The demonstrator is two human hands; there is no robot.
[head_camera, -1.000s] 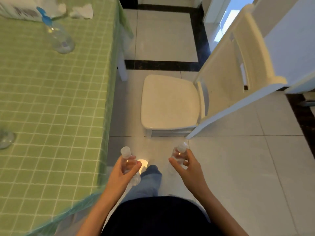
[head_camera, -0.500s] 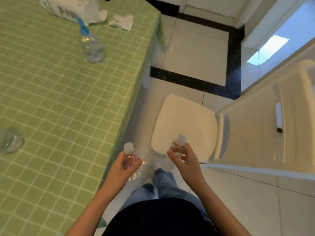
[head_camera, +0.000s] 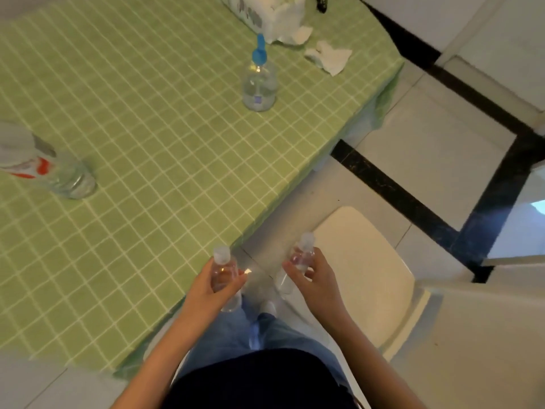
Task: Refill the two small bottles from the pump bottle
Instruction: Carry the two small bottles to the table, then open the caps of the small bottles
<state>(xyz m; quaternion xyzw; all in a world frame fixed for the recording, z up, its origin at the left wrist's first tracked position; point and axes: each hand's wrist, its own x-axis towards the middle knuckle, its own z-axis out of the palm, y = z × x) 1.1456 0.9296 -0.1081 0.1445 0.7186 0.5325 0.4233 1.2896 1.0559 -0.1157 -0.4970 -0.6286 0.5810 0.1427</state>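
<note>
Clear-plastic left bottle and right bottle sit clasped in left hand and right hand grips, caps protruding above.

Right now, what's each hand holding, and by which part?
Left hand grips one small bottle round its middle, cap and base clear of the fingers. Right hand grips the other bottle the same way.

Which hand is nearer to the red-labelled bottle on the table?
Left. The left hand is by the table edge, right of the red-labelled bottle; the right hand is farther right.
</note>
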